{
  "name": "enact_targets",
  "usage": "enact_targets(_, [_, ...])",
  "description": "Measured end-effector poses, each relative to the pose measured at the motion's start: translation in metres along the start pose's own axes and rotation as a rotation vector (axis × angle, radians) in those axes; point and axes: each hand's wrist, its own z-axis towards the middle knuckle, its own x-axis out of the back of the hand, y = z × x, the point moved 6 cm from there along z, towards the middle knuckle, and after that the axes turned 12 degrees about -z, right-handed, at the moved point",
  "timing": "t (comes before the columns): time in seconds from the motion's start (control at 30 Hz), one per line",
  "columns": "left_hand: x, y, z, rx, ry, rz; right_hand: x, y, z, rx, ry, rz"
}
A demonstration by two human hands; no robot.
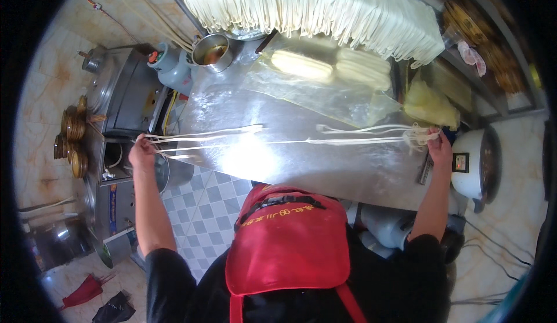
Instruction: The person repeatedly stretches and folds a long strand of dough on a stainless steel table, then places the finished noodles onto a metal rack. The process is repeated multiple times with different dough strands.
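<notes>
Both my arms are spread wide over the steel worktable. My left hand pinches the ends of several long dough strands beyond the table's left edge. In my right hand, near the table's right side, is a tangled bunch of strand ends, from which more strands run leftward. At least one thin strand spans the middle between both hands; others end short of it. Dough rolls lie on plastic sheeting at the back. Glare hides part of the tabletop.
Pale noodles hang in a dense row above the table's back. A metal pot and a gas cylinder are at the back left. A white rice cooker stands right, beside a yellowish plastic bag. Stacked bowls sit far left.
</notes>
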Motion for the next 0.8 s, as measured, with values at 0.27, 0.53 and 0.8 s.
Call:
enact_targets(0.27, [-0.204, -0.218, -0.281, 0.241, -0.708, 0.263, -0.247, 0.132, -0.166, -0.004, -0.639, -0.218])
enact_targets(0.53, [-0.302, -0.237, -0.354, 0.268, -0.943, 0.745, -0.349, 0.12, -0.236, 0.495, -0.698, -1.133])
enact_targets(0.8, [-0.387, -0.326, -0.381, 0.133, -1.456, 0.654, -0.398, -0.019, -0.253, 1.148, -0.85, -1.271])
